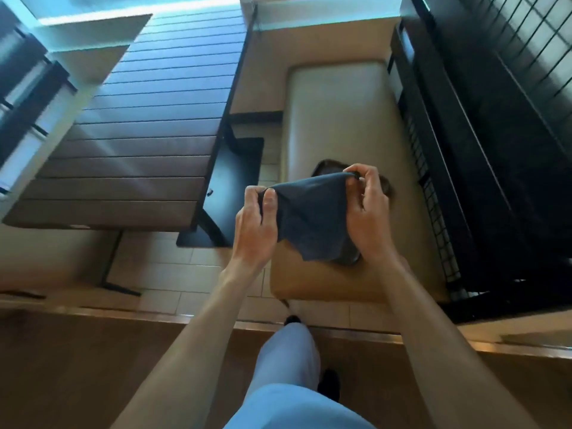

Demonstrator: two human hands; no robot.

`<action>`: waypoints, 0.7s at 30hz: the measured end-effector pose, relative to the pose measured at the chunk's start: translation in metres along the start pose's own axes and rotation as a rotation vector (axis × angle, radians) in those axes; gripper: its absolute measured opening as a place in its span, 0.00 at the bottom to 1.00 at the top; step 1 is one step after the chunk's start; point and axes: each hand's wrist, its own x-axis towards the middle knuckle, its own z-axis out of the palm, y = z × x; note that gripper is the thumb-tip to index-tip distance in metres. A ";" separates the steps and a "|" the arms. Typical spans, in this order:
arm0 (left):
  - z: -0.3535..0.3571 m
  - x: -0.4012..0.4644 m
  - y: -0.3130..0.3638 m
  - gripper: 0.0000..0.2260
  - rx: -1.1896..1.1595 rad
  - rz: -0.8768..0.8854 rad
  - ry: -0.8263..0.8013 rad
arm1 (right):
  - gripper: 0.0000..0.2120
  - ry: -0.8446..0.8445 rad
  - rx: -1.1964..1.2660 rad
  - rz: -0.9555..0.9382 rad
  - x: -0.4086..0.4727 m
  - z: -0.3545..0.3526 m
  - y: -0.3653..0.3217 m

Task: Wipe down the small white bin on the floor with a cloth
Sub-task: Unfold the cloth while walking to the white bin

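Fingers point(270, 199) of both hands pinch the dark cloth point(312, 218) by its top corners, stretched over the near end of a beige bench point(337, 113). Slatted wooden tabletop point(148, 119) sits left, black wire rack point(439, 212) right. Can't spot the bin.

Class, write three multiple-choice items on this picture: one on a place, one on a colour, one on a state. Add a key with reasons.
1. Where is the slatted table?
A. Left of the cushioned bench
B. Right of it
C. On top of it

2. What colour is the cloth?
A. White
B. Dark blue-grey
C. Red

3. How is the cloth held?
A. Left hand only
B. Lying on the floor
C. Stretched between both hands

Key: 1 A, the table fills the left side of the view. 2 B, the fabric is dark blue-grey. 3 C, the left hand and right hand each pinch an upper corner.
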 end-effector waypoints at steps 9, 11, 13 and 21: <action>-0.081 -0.062 -0.027 0.09 -0.028 0.007 0.172 | 0.06 -0.135 -0.023 -0.017 -0.050 0.058 -0.032; -0.105 -0.073 -0.038 0.13 -0.026 0.009 0.209 | 0.06 -0.191 -0.012 -0.022 -0.062 0.079 -0.040; -0.131 -0.082 -0.050 0.13 -0.011 0.005 0.246 | 0.06 -0.235 0.007 -0.024 -0.073 0.105 -0.050; -0.257 -0.113 -0.115 0.09 0.035 -0.101 0.431 | 0.07 -0.388 -0.003 -0.049 -0.134 0.242 -0.102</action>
